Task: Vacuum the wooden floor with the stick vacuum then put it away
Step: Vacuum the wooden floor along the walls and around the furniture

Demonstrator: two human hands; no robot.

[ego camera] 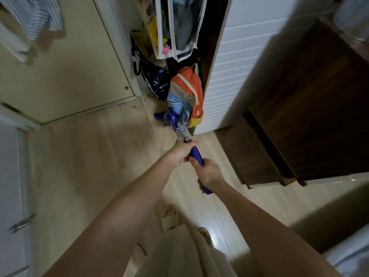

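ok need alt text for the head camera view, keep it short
Seen from above, a left hand and right hand grip the blue handle of a stick vacuum on a wooden floor, its head beside an orange backpack at an open closet.

An orange, blue and beige fabric backpack (186,94) leans against a white slatted cabinet side (225,76). Behind it sits a dark patterned bag (153,78), under a clear hanging organiser (179,27). A dark brown wooden dresser (311,116) stands right.
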